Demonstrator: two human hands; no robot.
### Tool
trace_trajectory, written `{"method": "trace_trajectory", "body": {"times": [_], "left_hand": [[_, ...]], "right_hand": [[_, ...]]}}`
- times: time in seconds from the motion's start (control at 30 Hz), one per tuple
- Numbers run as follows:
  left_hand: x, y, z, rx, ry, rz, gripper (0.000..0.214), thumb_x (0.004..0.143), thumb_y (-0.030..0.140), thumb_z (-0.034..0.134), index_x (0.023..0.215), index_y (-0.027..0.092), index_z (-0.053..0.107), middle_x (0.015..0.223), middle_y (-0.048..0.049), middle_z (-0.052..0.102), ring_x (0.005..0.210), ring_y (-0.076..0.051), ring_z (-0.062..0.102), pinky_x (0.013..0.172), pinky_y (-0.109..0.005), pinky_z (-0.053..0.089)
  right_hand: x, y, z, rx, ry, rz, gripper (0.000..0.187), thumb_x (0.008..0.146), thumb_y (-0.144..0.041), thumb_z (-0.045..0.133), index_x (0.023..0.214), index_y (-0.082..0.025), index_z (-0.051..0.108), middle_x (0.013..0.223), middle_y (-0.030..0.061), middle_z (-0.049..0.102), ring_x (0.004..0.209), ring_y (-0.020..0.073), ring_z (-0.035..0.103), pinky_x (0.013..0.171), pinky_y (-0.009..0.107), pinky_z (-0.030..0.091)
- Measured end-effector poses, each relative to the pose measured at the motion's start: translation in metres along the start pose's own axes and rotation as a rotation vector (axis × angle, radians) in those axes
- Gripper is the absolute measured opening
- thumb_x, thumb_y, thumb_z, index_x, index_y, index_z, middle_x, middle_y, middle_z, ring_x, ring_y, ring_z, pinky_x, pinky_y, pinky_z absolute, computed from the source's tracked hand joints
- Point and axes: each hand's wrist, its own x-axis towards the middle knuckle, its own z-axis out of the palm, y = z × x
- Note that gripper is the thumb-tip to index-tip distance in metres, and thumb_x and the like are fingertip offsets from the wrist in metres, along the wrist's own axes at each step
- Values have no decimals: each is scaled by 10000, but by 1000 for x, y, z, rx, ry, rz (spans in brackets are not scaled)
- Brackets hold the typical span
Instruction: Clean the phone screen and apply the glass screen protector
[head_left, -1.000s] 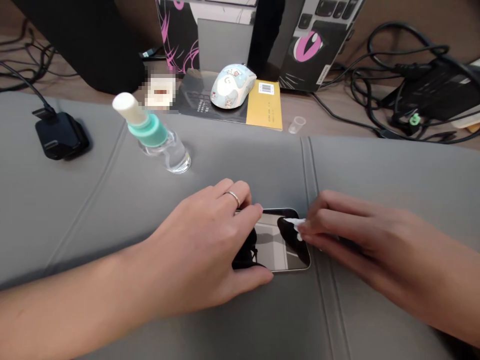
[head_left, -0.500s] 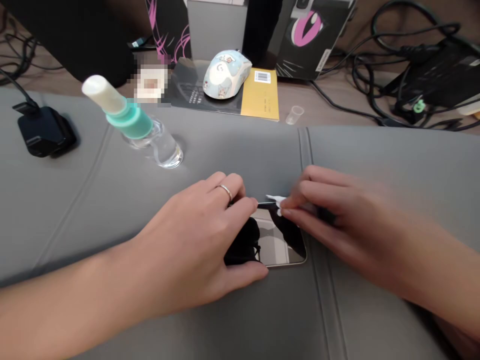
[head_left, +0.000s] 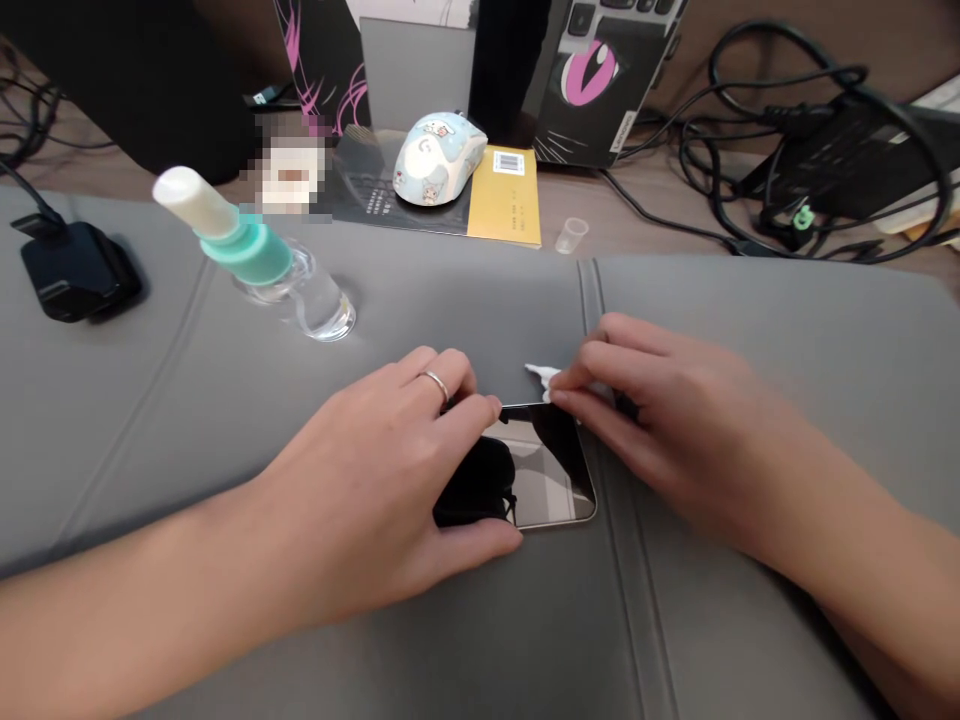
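A smartphone (head_left: 551,470) lies screen up on the grey desk mat, its glossy black glass reflecting the surroundings. My left hand (head_left: 390,460) grips it across its left part, fingers over the far edge and thumb at the near edge, covering that end. A ring sits on one finger. Between the thumb and fingers of my right hand (head_left: 660,410) is pinched a small white piece of tissue (head_left: 543,378), just beyond the phone's far right corner. A clear spray bottle (head_left: 319,295) with a mint collar and white cap stands behind my left hand.
A patterned computer mouse (head_left: 439,160) rests on a black and yellow booklet (head_left: 510,205). Beside it lies a small clear cap (head_left: 572,235). A black plug-like device (head_left: 79,270) sits at left. Tangled black cables (head_left: 720,130) and a dark printed box (head_left: 585,90) fill the back.
My right hand has moved slightly up with the tissue, from the phone's far edge to just beyond it. The left hand keeps its grip on the phone. The whole view has shifted slightly.
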Motion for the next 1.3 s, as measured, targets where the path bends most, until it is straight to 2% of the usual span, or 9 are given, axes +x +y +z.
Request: {"method": "trace_trajectory", "body": {"times": [0.17,0.3,0.43,0.57,0.73,0.9,1.0,1.17,1.3], "left_hand": [[0,0,0,3,0,-4,375,895,471,761,1079,148,715,1065,-103,648,937,-291,619,710,-436,533],[1,1,-1,-9,-13,-13,359,894,473,765,1046,153,711,1066,-102,649,936,-285,622,709,-427,530],[2,1,0,-18,-11,-10,361,882,472,785,1021,147,713,1048,-99,643,927,-291,618,718,-446,536],[3,0,0,-39,-5,-3,379,864,475,817,1012,141,718,1032,-97,635,919,-290,609,729,-452,539],[2,-1,-2,-41,-14,5,409,874,492,817,1043,132,723,1048,-104,633,932,-295,600,759,-462,550],[3,-1,-4,-49,-31,16,427,892,512,806,1056,125,733,1021,-109,636,908,-301,605,750,-464,553],[4,-2,-3,-41,-21,17,399,895,510,800,995,131,727,1032,-118,640,921,-308,611,760,-473,554],[4,-2,0,-42,-13,13,424,876,526,814,1015,135,722,1017,-102,632,906,-296,600,752,-466,548],[2,-1,0,-41,-24,-13,433,877,532,808,1039,142,714,1048,-102,635,947,-300,601,772,-469,559]], "right_hand": [[-4,1,-11,69,56,10,172,1067,-264,606,960,-212,731,955,48,690,805,186,668,704,321,498],[-9,-1,-14,185,-82,-47,193,1084,-239,563,1094,-224,755,1078,50,686,841,150,685,735,281,520],[-12,-8,-8,254,-164,-27,203,1081,-206,557,965,-219,722,926,-1,600,686,93,594,628,248,467],[-10,-16,-5,271,-223,-43,226,1066,-175,567,861,-223,647,889,-4,584,729,109,597,628,241,467],[-5,-11,-3,115,-86,-17,217,1041,-189,604,826,-213,622,837,8,536,772,160,586,635,282,455],[-5,-15,0,164,-106,-49,245,1058,-173,572,819,-218,594,846,5,539,732,145,560,610,272,433],[-2,-16,0,114,-71,-6,207,1048,-179,599,846,-211,626,819,3,535,740,155,575,613,278,436],[1,-17,1,112,-83,-102,245,1064,-159,547,834,-204,619,836,18,537,742,163,564,635,296,447],[0,-16,7,36,-30,-95,226,1071,-188,554,853,-198,614,832,18,514,730,170,531,625,308,425]]}}
